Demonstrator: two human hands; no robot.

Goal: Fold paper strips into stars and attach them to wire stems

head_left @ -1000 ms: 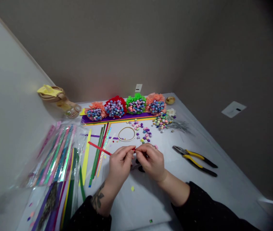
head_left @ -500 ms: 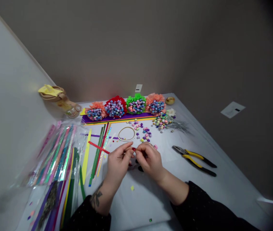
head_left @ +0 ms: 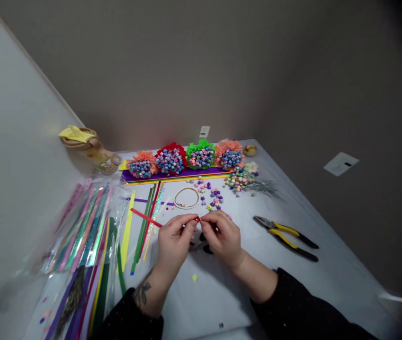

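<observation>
My left hand (head_left: 177, 238) pinches a small folded end of a red paper strip (head_left: 197, 218) between thumb and forefinger. My right hand (head_left: 222, 236) meets it from the other side, fingertips closed on the same red piece. A longer red strip (head_left: 144, 216) runs from the left toward my left hand and passes behind it; whether it joins the held piece is hidden. Under the hands, black scissor-like handles (head_left: 207, 248) show in part. Just beyond lie a round hoop (head_left: 186, 198) and small folded paper stars (head_left: 216, 196) in purple, pink and yellow.
Green strips (head_left: 146, 226) and a yellow strip (head_left: 127, 231) lie left, beside plastic sleeves of coloured strips (head_left: 83, 226). Pliers (head_left: 286, 236) rest at right. Star bouquets (head_left: 170, 158) line the back, near beads (head_left: 238, 179) with wires (head_left: 266, 187). A sandal-like object (head_left: 94, 151) stands back left.
The red piece between my fingertips shows a little more now, and the right fingertips have shifted slightly. The view has tilted very slightly; the things on the table stay put.
</observation>
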